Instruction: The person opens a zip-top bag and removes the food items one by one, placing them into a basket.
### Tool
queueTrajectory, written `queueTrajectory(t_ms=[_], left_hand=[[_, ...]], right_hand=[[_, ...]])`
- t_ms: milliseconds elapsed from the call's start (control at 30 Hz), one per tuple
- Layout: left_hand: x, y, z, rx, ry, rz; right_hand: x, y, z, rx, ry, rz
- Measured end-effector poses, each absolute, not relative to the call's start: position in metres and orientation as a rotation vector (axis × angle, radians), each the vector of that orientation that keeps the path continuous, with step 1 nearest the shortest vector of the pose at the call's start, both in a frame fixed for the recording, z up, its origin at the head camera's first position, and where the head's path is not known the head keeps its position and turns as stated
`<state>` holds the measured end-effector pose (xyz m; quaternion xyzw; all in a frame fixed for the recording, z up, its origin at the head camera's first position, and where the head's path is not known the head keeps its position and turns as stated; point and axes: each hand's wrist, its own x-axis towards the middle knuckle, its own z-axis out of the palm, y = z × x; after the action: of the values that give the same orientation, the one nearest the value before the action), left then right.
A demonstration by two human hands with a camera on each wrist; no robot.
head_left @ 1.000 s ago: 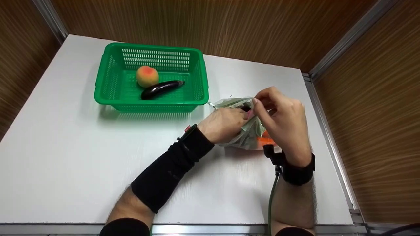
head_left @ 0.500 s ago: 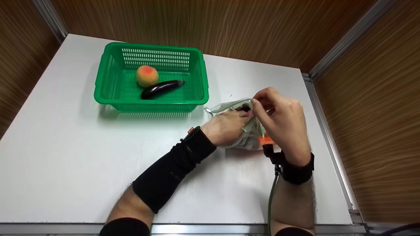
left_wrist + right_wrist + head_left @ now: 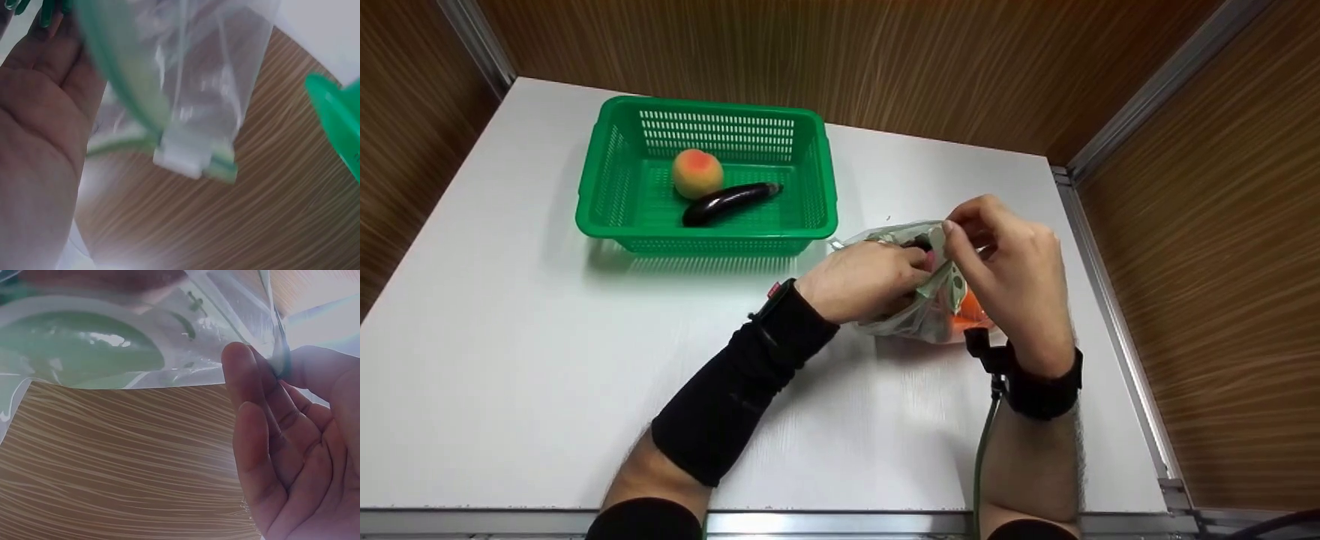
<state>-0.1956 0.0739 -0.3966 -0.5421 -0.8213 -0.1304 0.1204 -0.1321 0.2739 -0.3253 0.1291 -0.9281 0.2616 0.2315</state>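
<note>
A clear zip bag (image 3: 916, 321) with a green-edged mouth and a white slider (image 3: 183, 156) lies at the table's right. My right hand (image 3: 1009, 274) pinches its rim between thumb and index finger, the other fingers loosely bent. My left hand (image 3: 866, 279) reaches into the mouth, fingers curled at a pink thing (image 3: 930, 260) inside. In the left wrist view glossy green pointed tips (image 3: 46, 12) show at those fingers; the rest of what they grip is hidden. An orange thing (image 3: 969, 311) shows through the bag's right side, and something dark (image 3: 919, 242) lies near the mouth.
A green plastic basket (image 3: 712, 234) stands at the back left of the white table (image 3: 547, 360), holding a peach (image 3: 697, 174) and an eggplant (image 3: 731, 202). Wood-grain panels (image 3: 780, 52) wall in the back and sides. A cable (image 3: 981, 457) runs along the right forearm.
My left hand first slid slightly deeper into the bag, then drew back up and left. The bag's rim has shifted a little with my right hand, which keeps its pinch.
</note>
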Motion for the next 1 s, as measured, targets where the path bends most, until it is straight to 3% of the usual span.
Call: queueTrajectory(t_ms=[533, 1000], left_hand=[[-0.192, 0.026, -0.349, -1.716, -2.452, -0.748], [-0.183, -0.045, -0.322, -1.413, -2.372, -0.962]], right_hand=[[-0.133, 0.273, -0.326, 0.306, -2.550, 0.720], [-0.133, 0.274, -0.327, 0.304, -2.542, 0.732]])
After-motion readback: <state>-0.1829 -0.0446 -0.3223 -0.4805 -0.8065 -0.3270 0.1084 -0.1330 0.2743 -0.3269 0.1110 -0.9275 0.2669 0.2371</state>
